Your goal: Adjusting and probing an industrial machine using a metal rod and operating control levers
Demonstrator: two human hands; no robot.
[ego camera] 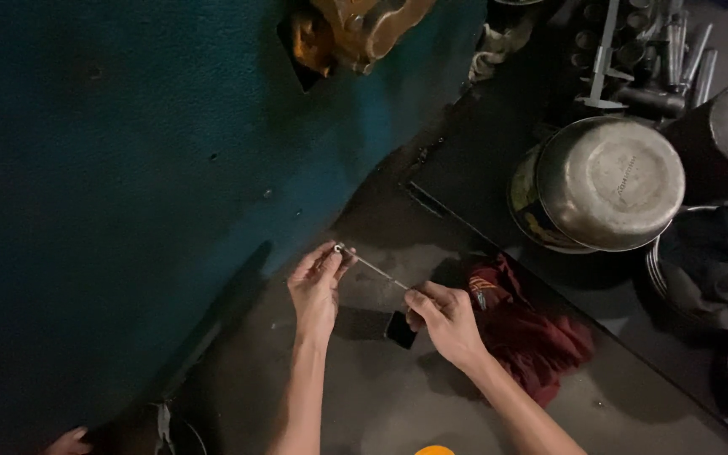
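Your left hand (315, 285) pinched one end of a thin metal rod (372, 267), fingers closed on its small rounded tip. Your right hand (444, 320) gripped the other end, closed around it, with a small black block (400, 329) just below your fingers. The rod ran level between both hands, above the grey floor (381, 396). A red cloth (532, 337) lay just beside your right hand. An upturned steel bowl (610, 181) sat well apart.
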